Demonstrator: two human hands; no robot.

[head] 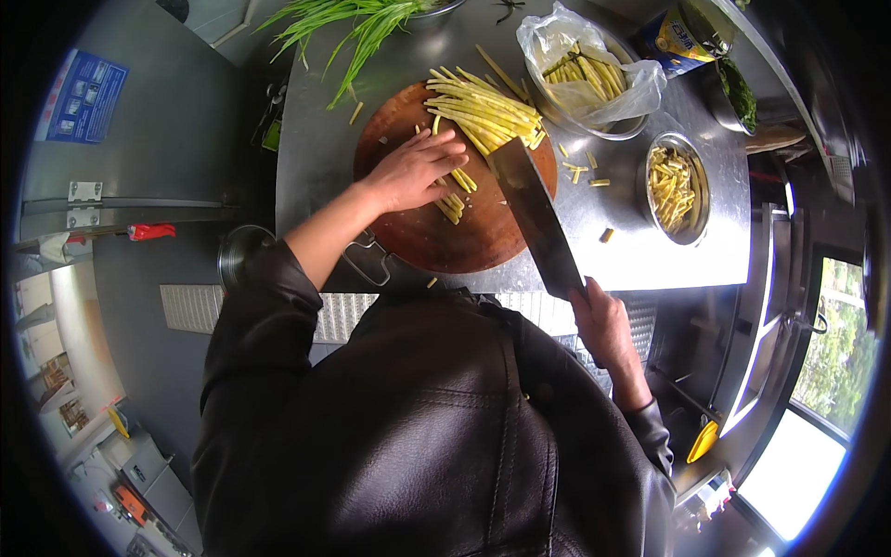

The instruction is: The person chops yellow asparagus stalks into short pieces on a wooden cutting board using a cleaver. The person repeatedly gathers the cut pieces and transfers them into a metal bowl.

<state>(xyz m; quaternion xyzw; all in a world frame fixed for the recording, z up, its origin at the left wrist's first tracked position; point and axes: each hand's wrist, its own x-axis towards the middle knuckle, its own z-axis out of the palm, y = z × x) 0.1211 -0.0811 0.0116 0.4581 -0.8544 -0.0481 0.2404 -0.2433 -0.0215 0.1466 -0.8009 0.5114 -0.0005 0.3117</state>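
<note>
On the round wooden chopping board (480, 250) lies a pile of pale yellow-green vegetable stalks (480, 108). My left hand (418, 170) is spread over a few separate stalks (452, 207), its fingers extended; whether it presses on them is hidden. Gripped by its handle in my right hand (604, 324), a wide-bladed cleaver (536, 219) slants across the board's right side. The far end of its blade is beside the pile's lower edge. Short cut pieces fill a metal bowl (702, 216) to the right.
Beyond the board, a metal basin (630, 129) lined with a plastic bag (647, 87) holds more stalks. Loose cut pieces (576, 169) dot the steel table (317, 153). Long green leaves (362, 42) hang at the back left. A wire handle (379, 268) sticks out near the front edge.
</note>
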